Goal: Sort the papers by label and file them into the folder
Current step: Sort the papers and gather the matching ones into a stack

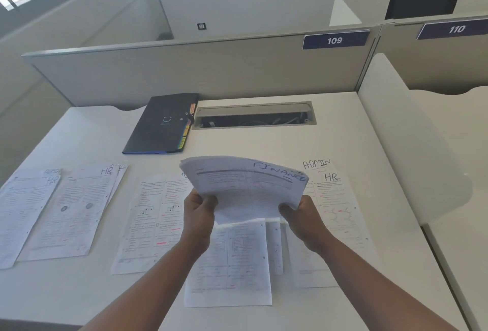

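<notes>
Both hands were raised above the desk [330,143] and held one stack of papers [245,185] between them. The left hand [199,214] gripped the stack's lower left edge with fingers curled round it; the right hand [299,216] gripped the lower right edge in like manner. The stack bowed upward in the middle, and its top sheet bore the handwritten word FINANCE along the upper right. The folder [161,123], dark with a blue lower edge, lay shut at the back of the desk, left of centre, well apart from the held stack. Coloured index tabs [186,132] projected from its right side; its contents could not be seen. Just beside the folder to the right, a cable slot [253,115] stood open in the desk surface, with cables dimly visible inside. Other sheets lay flat on the desk: two overlapping piles at the far left [52,212], their top sheets marked HR; a sheet left of centre [153,225]; sheets directly below the held stack [237,264]; and a pile at the right [332,198] showing ADMIN and HR labels. On the partition [184,72] behind the desk was a plate numbered 109 [335,40].
</notes>
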{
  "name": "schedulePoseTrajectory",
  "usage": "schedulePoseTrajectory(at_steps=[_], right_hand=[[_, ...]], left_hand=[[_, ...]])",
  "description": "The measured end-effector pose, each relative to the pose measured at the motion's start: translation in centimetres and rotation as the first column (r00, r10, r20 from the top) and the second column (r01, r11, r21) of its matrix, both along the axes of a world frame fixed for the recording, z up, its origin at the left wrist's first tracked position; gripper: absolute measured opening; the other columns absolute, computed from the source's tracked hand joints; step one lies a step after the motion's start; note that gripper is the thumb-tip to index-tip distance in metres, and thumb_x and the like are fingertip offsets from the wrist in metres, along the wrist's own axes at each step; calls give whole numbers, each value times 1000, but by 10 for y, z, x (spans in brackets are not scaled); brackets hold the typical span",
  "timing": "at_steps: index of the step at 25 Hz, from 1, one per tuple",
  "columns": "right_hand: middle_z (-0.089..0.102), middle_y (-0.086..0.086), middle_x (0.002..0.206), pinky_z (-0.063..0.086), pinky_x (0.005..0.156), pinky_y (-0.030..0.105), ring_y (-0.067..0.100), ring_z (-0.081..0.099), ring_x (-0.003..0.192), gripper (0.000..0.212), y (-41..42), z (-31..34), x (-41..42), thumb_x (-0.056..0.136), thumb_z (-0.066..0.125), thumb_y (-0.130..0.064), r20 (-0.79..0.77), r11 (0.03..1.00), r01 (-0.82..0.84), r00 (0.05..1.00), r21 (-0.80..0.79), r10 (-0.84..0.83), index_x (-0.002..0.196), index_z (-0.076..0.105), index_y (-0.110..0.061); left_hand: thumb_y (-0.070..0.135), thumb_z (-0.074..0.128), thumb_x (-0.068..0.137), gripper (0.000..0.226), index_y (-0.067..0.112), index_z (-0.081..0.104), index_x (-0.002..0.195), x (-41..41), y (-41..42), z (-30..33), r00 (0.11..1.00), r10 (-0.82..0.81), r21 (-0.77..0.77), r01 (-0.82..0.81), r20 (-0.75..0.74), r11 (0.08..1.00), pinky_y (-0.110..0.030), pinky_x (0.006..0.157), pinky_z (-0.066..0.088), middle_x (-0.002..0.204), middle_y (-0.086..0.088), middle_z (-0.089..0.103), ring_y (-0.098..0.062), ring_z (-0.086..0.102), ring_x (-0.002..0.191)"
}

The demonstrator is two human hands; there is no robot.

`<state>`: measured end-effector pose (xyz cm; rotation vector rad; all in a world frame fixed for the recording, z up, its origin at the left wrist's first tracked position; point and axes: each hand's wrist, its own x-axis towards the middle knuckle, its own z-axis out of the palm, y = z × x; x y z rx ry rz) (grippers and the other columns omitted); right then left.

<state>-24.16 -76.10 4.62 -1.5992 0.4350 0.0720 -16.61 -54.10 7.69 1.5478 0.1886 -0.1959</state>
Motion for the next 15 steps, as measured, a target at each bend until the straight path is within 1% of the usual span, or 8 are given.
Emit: schedulePoseTrajectory(at_steps=[1, 5, 7, 9, 10, 12, 13, 15], right_hand=[[51, 9, 74, 33, 56, 31, 21, 41, 69, 14, 3, 1, 2, 90, 49, 3, -8, 1000, -4, 1000, 1, 4, 95, 61, 9], [48, 10, 77, 30, 61, 35, 24, 40, 72, 41, 16, 0, 1, 72, 47, -13, -38, 1000, -25, 999, 1, 25, 99, 54, 16], [52, 16, 77, 34, 65, 38, 24, 44, 74, 36, 19, -1, 6, 76, 50, -13, -49, 1000, -20, 999, 23, 22, 98, 59, 13], [67, 26, 91, 42, 71, 38, 23, 55, 79, 22, 22, 7, 11, 88, 55, -7, -33, 999, -32, 999, 18, 32, 103, 70, 1], [74, 18, 99, 47, 74, 34, 20, 62, 82, 23, 24, 14, 15, 94, 55, -4, -22, 999, -47, 999, 13, 47, 106, 74, -8], [79, -3, 104, 55, 77, 25, 11, 72, 90, 34, 32, 28, 20, 99, 54, -1, 9, 996, -86, 996, 19, 86, 111, 76, -23], [79, -7, 106, 57, 79, 26, 10, 74, 95, 35, 38, 33, 24, 100, 55, -1, 29, 996, -89, 996, 22, 89, 114, 76, -25], [79, -2, 110, 61, 84, 33, 18, 76, 100, 31, 55, 38, 34, 99, 60, -2, 67, 994, -63, 996, 84, 57, 119, 74, -20]], left_hand=[[-5, 50, 82, 20, 8, 63, 87, 1, 3, -1, 1000, -21, 1, 21, -12, 1000, -33, 73, 46, 83, -4, 64, -21, 57, 83], [-14, 50, 94, 35, 12, 72, 101, -3, 20, -14, 982, -143, 31, 148, -120, 988, -31, 79, 52, 93, 1, 78, -24, 69, 95], [-4, 56, 100, 27, 15, 73, 110, -3, 31, -15, 973, -203, 41, 208, -112, 977, -28, 83, 54, 103, 3, 80, -19, 73, 100], [3, 58, 102, 21, 13, 72, 115, 1, 42, -9, 967, -236, 19, 239, -100, 971, -34, 88, 56, 110, -2, 80, -21, 74, 103], [5, 57, 103, 20, 12, 72, 115, 5, 48, -3, 965, -245, -20, 245, -97, 969, -38, 89, 58, 111, -5, 79, -25, 74, 104], [4, 54, 104, 22, 11, 71, 115, 16, 61, 10, 963, -244, -82, 235, -117, 969, -43, 88, 61, 111, -9, 79, -26, 76, 101], [3, 53, 104, 23, 11, 70, 115, 21, 68, 16, 966, -225, -97, 214, -130, 972, -44, 86, 62, 110, -9, 79, -26, 76, 99], [1, 51, 105, 24, 11, 71, 113, 31, 88, 21, 976, -156, -115, 139, -155, 984, -44, 83, 61, 108, -9, 79, -28, 75, 99]])
